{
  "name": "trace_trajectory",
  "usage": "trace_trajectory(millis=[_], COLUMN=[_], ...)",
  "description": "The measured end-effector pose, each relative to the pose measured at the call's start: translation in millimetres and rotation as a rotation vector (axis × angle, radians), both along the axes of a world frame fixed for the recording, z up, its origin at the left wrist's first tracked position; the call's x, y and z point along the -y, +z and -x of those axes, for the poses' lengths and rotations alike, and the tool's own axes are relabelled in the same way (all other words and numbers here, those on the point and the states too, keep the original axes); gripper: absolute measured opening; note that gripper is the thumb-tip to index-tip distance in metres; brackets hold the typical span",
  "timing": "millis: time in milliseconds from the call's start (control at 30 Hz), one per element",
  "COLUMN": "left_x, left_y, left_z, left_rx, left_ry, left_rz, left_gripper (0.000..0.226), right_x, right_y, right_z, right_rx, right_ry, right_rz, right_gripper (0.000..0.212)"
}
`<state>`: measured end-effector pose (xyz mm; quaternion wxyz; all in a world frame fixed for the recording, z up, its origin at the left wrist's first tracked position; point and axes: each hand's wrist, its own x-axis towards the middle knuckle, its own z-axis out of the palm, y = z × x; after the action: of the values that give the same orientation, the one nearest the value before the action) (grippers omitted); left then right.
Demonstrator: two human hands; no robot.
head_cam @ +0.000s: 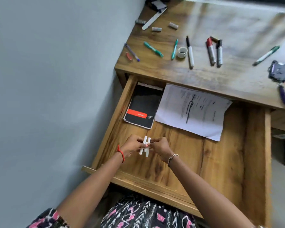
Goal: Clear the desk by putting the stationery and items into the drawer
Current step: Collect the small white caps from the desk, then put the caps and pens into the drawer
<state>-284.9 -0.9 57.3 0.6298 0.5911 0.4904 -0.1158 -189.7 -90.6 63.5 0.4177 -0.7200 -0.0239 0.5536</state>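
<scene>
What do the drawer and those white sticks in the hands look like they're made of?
The drawer looks like wood or wood-look laminate, matt brown: grain streaks and dark knots run along its floor. The white sticks look like chalk: dull, without gloss, blunt ends; plastic cannot be ruled out.

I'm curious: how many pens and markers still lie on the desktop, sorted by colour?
Green pens: 3
Black-capped markers: 2
Red-capped marker: 1
Purple pen: 1
Total: 7
</scene>
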Motion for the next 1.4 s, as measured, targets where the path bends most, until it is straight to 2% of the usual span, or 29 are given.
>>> trace_trajectory(millis=[133,333,500,633,767,833,967,1067,1167,1300,1400], left_x=[-23,-33,-33,-31,-27,-25,-25,-29,-35,-49,-60], left_y=[-17,-22,-23,-26,-23,-18,1,10,17,12,2], left_z=[26,38,38,38,33,24,-22,-69,-113,-161,-177], left_rx=[-0.068,-0.071,-0.054,-0.056,-0.07,-0.02,0.125,0.177,0.183,0.132,0.056], left_ry=[-0.048,-0.06,-0.104,-0.174,-0.275,-0.312,-0.368,-0.387,-0.385,-0.277,-0.312], left_rz=[-0.103,-0.275,-0.437,-0.544,-0.667,-0.732,-0.731,-0.665,-0.62,-0.54,-0.52], left_gripper=[0.018,0.015,0.031,0.036,0.041,0.045,0.057,0.066,0.075,0.075,0.072], right_x=[-23,-48,-59,-58,-50,-42,-8,28,60,82,85], right_y=[-15,-39,-32,-31,-28,-22,-9,-3,1,-4,-16], right_z=[25,42,47,50,43,28,-32,-87,-145,-210,-244], right_rx=[0.048,0.226,0.36,0.398,0.421,0.465,0.66,0.806,0.874,0.788,0.663], right_ry=[-0.063,-0.009,0.073,0.144,0.144,0.106,-0.092,-0.248,-0.326,-0.343,-0.284], right_rz=[0.078,0.137,0.118,0.109,0.084,0.069,0.131,0.197,0.3,0.33,0.312], right_gripper=[0.021,0.022,0.025,0.029,0.032,0.027,0.019,0.023,0.032,0.052,0.061])
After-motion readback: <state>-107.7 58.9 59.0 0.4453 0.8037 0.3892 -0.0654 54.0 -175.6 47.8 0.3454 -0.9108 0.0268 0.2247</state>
